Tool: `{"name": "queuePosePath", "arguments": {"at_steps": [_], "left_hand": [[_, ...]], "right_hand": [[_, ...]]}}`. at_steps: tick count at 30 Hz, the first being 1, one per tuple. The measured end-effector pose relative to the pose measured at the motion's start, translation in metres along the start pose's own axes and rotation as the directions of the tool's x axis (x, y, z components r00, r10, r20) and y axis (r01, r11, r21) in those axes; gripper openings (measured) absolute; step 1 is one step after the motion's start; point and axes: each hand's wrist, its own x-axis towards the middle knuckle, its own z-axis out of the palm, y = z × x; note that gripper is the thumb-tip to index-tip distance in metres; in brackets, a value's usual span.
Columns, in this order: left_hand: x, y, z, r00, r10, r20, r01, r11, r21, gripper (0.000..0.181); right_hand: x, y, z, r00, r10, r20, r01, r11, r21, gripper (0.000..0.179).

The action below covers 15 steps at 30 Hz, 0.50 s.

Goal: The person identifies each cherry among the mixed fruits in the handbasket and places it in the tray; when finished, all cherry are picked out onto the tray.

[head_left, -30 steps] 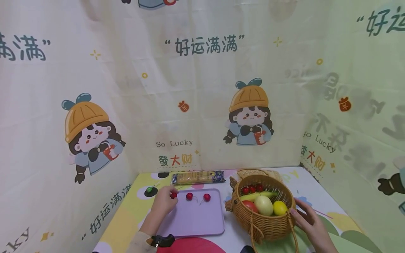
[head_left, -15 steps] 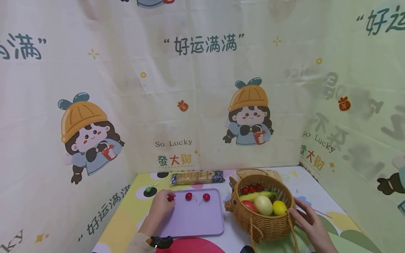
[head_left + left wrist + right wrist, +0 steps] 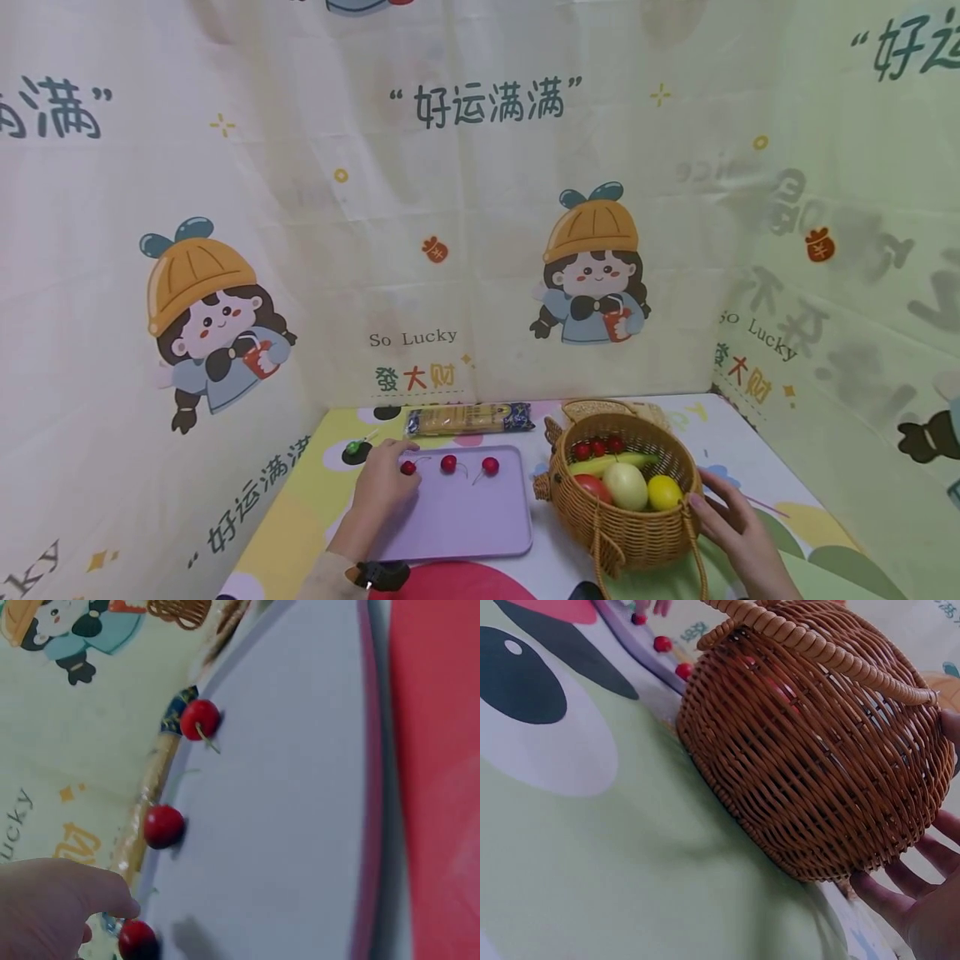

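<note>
The left grip [image 3: 384, 482] (apparently released; right grip [image 3: 729, 521] unclenched against the basket [image 3: 637, 537]) could, brushing the leftmost cherry [image 3: 407, 468], roll it.

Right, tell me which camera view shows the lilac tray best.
Head: nearly all the lilac tray shows; the left hand hides some. Left wrist shows a cropped close-up; right wrist, only a strip of edge.
</note>
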Motion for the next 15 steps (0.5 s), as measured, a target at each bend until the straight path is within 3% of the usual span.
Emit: {"name": "queuePosePath", "arguments": {"at_steps": [4,9,15], "left_hand": [[0.004,0.022,-0.009,0.999,0.047,-0.018,-0.048,0.998,-0.031,0.037],[0.005,0.061,-0.02,0.994,0.104,-0.021,-0.106,0.99,-0.09,0.039],[0.003,0.105,-0.028,0.98,0.198,-0.025,-0.2,0.971,-0.13,0.041]], "right_hand": [[-0.001,-0.002,0.0,1.0,0.0,0.0,0.0,1.0,0.003,0.081],[-0.002,-0.004,0.0,1.0,0.031,0.003,-0.031,1.0,0.0,0.083],[-0.001,-0.003,0.0,1.0,0.026,0.004,-0.026,1.0,0.007,0.083]]}}
